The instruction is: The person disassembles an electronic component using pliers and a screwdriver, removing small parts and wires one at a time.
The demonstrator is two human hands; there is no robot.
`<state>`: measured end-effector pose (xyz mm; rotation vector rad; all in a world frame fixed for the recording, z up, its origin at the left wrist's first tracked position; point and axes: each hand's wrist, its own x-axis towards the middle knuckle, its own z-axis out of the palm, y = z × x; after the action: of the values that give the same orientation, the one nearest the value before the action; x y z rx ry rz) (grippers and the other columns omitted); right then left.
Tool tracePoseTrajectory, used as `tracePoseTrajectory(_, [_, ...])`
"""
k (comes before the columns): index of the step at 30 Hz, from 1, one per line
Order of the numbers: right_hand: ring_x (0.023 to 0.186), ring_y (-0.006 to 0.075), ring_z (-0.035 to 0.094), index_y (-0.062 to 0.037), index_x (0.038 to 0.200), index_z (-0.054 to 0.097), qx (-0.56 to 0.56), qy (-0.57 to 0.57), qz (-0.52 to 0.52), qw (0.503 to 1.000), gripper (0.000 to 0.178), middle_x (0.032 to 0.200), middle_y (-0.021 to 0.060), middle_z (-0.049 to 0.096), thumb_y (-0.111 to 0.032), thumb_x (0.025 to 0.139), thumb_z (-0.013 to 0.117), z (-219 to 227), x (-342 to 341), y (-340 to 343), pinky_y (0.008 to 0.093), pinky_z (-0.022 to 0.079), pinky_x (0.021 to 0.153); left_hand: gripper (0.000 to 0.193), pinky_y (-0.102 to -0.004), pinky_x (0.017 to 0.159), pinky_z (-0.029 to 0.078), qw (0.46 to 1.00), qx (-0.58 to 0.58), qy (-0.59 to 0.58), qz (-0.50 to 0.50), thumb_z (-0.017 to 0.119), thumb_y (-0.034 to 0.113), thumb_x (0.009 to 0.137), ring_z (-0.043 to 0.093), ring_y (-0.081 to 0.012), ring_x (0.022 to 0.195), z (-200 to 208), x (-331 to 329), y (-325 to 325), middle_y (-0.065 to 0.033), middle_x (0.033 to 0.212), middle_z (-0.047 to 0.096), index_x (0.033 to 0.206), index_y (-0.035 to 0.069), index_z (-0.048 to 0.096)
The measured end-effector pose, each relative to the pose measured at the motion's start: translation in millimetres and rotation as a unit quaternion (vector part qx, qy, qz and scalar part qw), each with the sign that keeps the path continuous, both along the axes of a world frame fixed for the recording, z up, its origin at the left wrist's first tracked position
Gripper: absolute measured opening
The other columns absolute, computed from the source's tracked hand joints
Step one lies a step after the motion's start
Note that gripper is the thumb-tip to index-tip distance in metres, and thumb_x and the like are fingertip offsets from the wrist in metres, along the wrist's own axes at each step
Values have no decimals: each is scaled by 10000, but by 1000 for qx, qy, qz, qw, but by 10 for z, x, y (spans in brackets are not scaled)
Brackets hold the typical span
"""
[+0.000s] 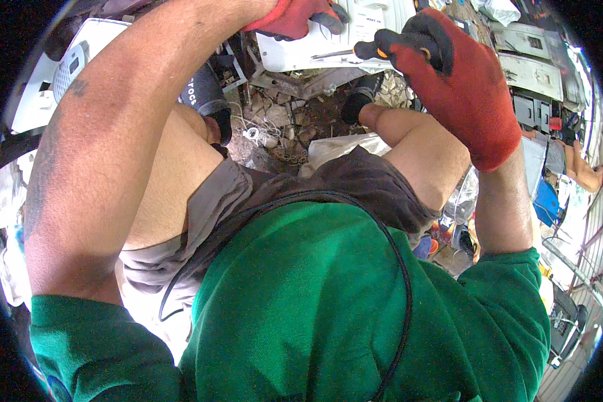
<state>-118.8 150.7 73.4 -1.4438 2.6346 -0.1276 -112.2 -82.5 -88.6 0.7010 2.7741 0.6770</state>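
Your right hand [452,87], in a red and black glove, is closed around the handle of a screwdriver [335,53], which lies over the near right part of the white panel [281,57], its shaft pointing left across it; you cannot be told from here whether the tip touches the surface. Your left hand [295,19], gloved alike, is over the panel's upper left part, black fingertips bent to the right; the upper edge of the view cuts it off, so I cannot tell whether it pinches anything. A white label [367,25] sits on the panel between your two hands. A grey bar [328,84] runs just under the panel's near edge. Nearer to you than the panel, stones [301,134] and a tangle of white cord [253,134] lie on the ground between your feet. Left of the panel is a white casing [40,94] with a grille; well to its right stand pale cabinets [529,74], and farther right and nearer to you than those, another person [579,167] shows.
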Motion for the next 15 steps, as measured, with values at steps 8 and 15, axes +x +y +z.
tracePoseTrajectory(8, [858,345,744,-32,1166,626,5,-14,28,999,365,941,168,751,-253,898,737,35,115,-24,427,574,747,640,-386,1131,440,999,-9,36,-30,531,67,785,582,-327,1320,-44,-22,-28,-149,1418,629,1417,124,622])
tracePoseTrajectory(15, [852,351,751,-31,1225,617,-24,3,47,999,407,933,164,757,-257,909,740,-86,39,39,434,578,759,618,-397,1127,443,998,-21,51,-32,533,69,797,583,-345,1307,-37,-61,-2,-143,1409,634,1401,147,636])
